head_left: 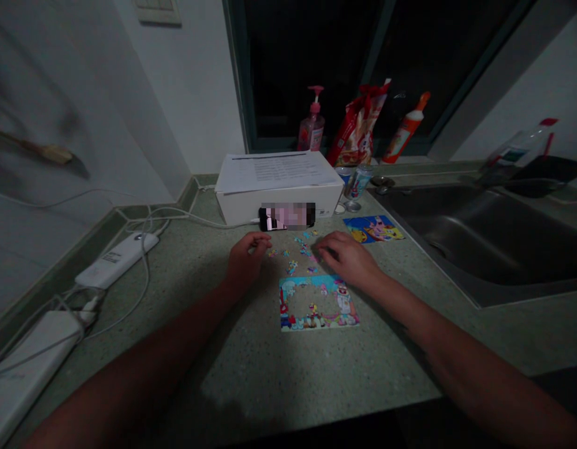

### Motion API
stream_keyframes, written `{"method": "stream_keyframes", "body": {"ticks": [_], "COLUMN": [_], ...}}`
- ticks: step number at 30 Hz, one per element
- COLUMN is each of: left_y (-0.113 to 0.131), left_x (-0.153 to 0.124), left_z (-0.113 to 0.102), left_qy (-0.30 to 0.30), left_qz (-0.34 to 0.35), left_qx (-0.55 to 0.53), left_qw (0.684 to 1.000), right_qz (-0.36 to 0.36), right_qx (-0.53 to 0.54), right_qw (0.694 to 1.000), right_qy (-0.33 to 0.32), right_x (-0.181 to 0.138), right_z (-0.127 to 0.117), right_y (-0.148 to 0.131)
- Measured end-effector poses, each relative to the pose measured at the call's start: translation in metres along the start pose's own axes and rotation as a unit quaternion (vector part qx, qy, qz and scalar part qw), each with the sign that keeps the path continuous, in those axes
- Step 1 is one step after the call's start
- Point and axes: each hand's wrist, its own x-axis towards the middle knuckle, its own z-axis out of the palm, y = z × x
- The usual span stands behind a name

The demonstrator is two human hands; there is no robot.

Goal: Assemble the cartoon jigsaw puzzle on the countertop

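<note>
A partly filled jigsaw puzzle [284, 305] lies flat on the counter, its border joined around a largely bare middle. Loose puzzle pieces [292, 267] are scattered just behind it. My left hand [246, 257] rests at the left of these pieces, fingers loosely bent and apart, no piece visible in it. On the other side, my right hand [349, 257] hovers by the pieces with bent, parted fingers; its fingertips are close to a pinkish piece, and I see nothing gripped. Behind my right hand lies a colourful cartoon picture card [375, 229].
A phone [288, 217] leans against a white box [241, 202] topped with papers. Cans [360, 182] stand beside the box. At right is a metal sink [494, 237]. Power strips [117, 259] and white cables run along the left. A pump bottle [311, 125] stands at the window.
</note>
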Motion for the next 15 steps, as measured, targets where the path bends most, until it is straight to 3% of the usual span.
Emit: {"method": "stream_keyframes", "body": {"ticks": [15], "left_y": [-0.0014], "left_x": [-0.0001], "left_z": [-0.0014], "left_qy": [0.000], "left_qz": [-0.009], "left_qx": [-0.005], "left_qw": [1.000], "right_qz": [-0.002], "right_qx": [0.002], "right_qw": [1.000], "right_qy": [-0.006], "right_x": [-0.0006], "right_z": [-0.0017], "right_y": [-0.0039]}}
